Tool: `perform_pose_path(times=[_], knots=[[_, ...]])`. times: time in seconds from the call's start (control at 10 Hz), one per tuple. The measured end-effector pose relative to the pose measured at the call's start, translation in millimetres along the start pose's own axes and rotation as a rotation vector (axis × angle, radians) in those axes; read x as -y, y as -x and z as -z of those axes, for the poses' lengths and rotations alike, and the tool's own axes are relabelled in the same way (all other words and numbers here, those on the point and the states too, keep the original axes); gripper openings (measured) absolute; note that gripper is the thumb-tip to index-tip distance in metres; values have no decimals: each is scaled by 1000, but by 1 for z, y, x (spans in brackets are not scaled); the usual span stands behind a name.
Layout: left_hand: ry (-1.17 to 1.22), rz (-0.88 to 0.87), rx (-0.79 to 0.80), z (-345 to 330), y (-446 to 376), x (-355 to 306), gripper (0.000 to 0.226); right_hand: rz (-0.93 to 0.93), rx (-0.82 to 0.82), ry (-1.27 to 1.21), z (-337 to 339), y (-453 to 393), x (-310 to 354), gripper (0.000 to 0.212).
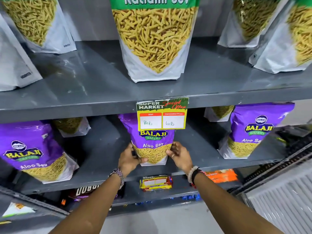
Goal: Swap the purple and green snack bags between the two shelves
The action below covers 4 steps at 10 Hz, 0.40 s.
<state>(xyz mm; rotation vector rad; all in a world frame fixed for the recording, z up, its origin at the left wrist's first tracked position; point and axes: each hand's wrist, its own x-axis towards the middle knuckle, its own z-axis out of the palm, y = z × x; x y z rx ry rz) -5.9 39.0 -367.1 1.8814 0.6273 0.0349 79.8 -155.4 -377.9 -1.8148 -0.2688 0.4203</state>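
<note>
A purple Aloo Sev bag (152, 146) stands upright in the middle of the lower shelf (104, 179). My left hand (130, 159) grips its left side and my right hand (179, 155) grips its right side. Two more purple bags stand on that shelf, one at the left (32, 149) and one at the right (251, 130). On the upper shelf (87, 92) a green-topped Ratlami Sev bag (155, 39) stands in the middle. Other green bags stand there at the left (35, 22) and at the right (276, 31). Green bags also sit behind the purple ones, at left (70, 126) and right (219, 113).
A price tag (162, 114) hangs from the upper shelf's edge and covers the top of the held bag. Below the lower shelf lie a yellow biscuit pack (156, 183), an orange pack (222, 176) and a dark chocolate pack (84, 191). A ribbed grey panel (283, 203) is at the right.
</note>
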Motion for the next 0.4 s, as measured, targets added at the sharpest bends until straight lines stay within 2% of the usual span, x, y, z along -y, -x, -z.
perform_pose_path(times=[0.2, 0.3, 0.4], knots=[[-24, -17, -19, -3, 8, -9, 59, -28, 9, 7, 1, 4, 5, 26], [-31, -38, -29, -3, 12, -6, 55, -28, 12, 14, 4, 7, 6, 37], [30, -109, -133, -8, 30, -12, 57, 13, -110, 9, 16, 21, 19, 39]])
